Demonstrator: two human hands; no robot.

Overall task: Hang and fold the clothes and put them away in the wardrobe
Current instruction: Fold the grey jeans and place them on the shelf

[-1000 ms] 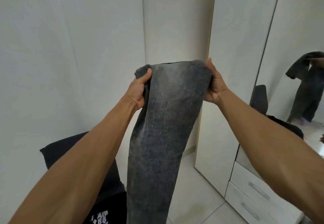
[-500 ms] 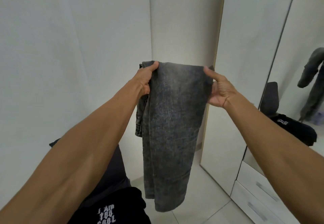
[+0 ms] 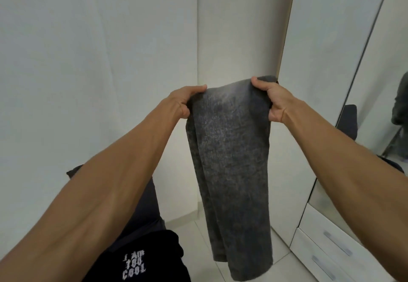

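Left hand [image 3: 183, 100] clamped on the top left corner of the grey jeans [image 3: 231, 171], thumb lying along the upper edge, other fingers curled behind the cloth. Right hand [image 3: 272, 99] clamped on the top right corner, thumb over the fold, fingers wrapped under. Both arms stretched forward, bare forearms filling the lower corners of the view.

Jeans held up in the air between the two hands, folded over at the top so the fabric hangs down in a long doubled strip. Faded charcoal wash, lighter patch near the top centre. Lower end hangs free above the floor [image 3: 198, 237], not touching it as far as the view shows.

Below the left forearm: black garment [image 3: 154, 257] with white printed lettering, lying on a dark seat [image 3: 143, 204], likely a chair or sofa, mostly hidden by the arm.

Behind the jeans: plain white wall [image 3: 99, 61] and a corner pillar. To the right: white wardrobe [image 3: 320, 49], door shut, mirror panel [image 3: 375, 105] on the next door over, dark blurred reflection in it. Two white drawers [image 3: 335, 250] with metal bar handles at the wardrobe's base. Pale tiled floor.
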